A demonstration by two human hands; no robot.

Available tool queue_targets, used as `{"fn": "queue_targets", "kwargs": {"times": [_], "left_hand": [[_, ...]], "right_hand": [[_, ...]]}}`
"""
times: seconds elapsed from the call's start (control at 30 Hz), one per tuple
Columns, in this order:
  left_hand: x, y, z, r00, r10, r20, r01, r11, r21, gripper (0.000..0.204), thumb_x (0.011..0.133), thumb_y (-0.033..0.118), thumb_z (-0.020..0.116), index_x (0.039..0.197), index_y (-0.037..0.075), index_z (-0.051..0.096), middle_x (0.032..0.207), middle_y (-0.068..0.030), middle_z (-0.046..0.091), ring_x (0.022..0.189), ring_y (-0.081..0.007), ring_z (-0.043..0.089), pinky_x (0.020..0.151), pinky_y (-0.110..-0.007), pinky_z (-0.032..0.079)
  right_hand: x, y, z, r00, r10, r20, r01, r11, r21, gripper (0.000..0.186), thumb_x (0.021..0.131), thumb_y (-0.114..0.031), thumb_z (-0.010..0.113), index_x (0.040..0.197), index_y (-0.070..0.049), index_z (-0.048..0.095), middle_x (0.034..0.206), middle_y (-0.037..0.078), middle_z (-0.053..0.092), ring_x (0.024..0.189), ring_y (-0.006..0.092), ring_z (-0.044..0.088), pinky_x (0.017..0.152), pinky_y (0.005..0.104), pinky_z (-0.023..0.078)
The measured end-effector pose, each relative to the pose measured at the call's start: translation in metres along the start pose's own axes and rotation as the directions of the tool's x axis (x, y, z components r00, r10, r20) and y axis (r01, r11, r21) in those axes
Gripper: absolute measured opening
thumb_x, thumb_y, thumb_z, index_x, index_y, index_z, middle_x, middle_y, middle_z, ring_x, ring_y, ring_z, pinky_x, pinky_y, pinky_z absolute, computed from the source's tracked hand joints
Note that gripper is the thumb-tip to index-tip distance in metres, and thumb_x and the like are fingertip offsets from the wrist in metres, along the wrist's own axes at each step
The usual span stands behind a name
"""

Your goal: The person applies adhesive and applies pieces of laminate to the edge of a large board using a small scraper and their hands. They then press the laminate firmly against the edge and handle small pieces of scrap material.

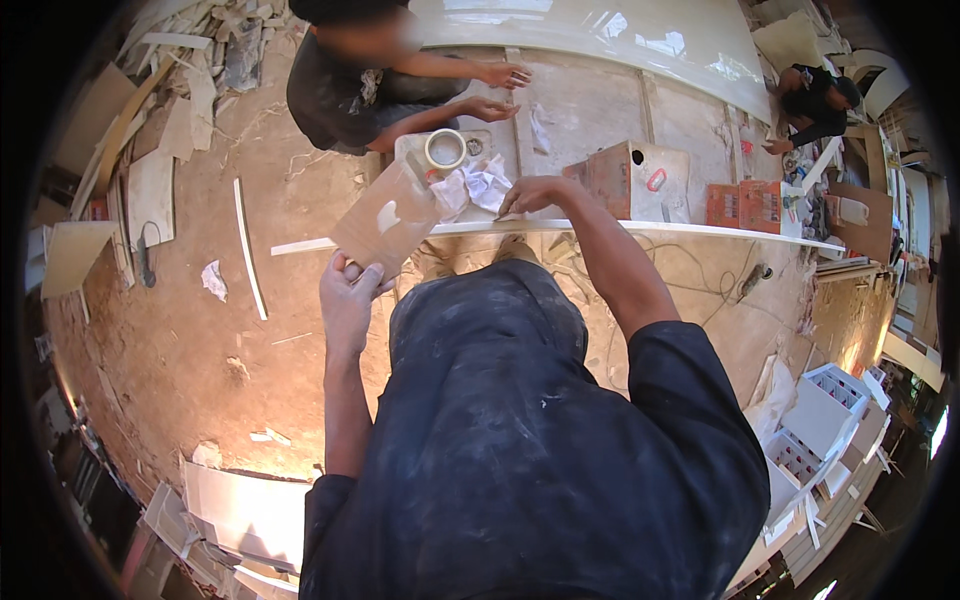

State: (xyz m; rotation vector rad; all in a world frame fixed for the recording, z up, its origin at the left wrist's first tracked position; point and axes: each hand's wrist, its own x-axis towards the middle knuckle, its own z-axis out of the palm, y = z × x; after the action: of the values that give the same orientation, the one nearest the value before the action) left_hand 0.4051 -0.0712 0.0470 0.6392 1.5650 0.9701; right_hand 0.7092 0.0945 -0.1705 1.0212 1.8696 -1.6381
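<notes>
A rough workshop for boards or panels, it seems: a dusty brown floor (pixel 180 350) with offcuts (pixel 201 112) heaped in its far left corner, a loose white slat (pixel 250 250), a large glossy panel (pixel 590 35) at the far edge, and two co-workers (pixel 335 100) low down nearby.

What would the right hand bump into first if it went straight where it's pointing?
Probably the crumpled white paper or cloth, just left of the right hand. The hand may even be touching it; seen from above, the depth is unclear.
</notes>
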Motion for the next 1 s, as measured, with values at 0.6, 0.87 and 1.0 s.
{"fn": "queue_targets", "kwargs": {"times": [0.6,0.87,1.0], "left_hand": [[-0.020,0.012,0.036,0.991,0.000,-0.132,0.005,0.999,0.039,0.035,0.090,0.000,0.053,0.123,-0.005,0.043,0.106,-0.0177,0.064,0.092,-0.0233,0.068,0.076,-0.030,0.057],[0.003,0.009,0.028,0.998,0.008,-0.058,-0.007,0.999,0.033,0.033,0.091,0.001,0.053,0.122,-0.005,0.045,0.106,-0.0164,0.064,0.091,-0.0213,0.067,0.078,-0.030,0.057],[0.020,0.010,0.030,1.000,-0.004,0.013,0.004,0.999,0.045,0.032,0.091,0.001,0.053,0.121,-0.005,0.045,0.103,-0.0153,0.065,0.088,-0.0196,0.067,0.078,-0.030,0.057]], "right_hand": [[-0.062,0.110,-0.028,0.946,0.325,0.012,-0.309,0.909,-0.279,0.037,0.081,-0.019,0.061,0.116,-0.015,0.069,0.112,0.013,0.068,0.099,0.0276,0.064,0.082,0.0386,0.052],[-0.147,0.074,0.047,0.714,0.117,-0.690,0.048,0.976,0.214,0.034,0.087,-0.021,0.061,0.117,-0.005,0.066,0.111,0.020,0.067,0.102,0.0328,0.063,0.089,0.0368,0.048],[-0.144,0.037,0.092,0.536,0.307,-0.786,-0.218,0.950,0.222,0.044,0.089,-0.029,0.061,0.129,-0.010,0.057,0.117,0.023,0.059,0.101,0.0386,0.061,0.089,0.0414,0.048]]}}
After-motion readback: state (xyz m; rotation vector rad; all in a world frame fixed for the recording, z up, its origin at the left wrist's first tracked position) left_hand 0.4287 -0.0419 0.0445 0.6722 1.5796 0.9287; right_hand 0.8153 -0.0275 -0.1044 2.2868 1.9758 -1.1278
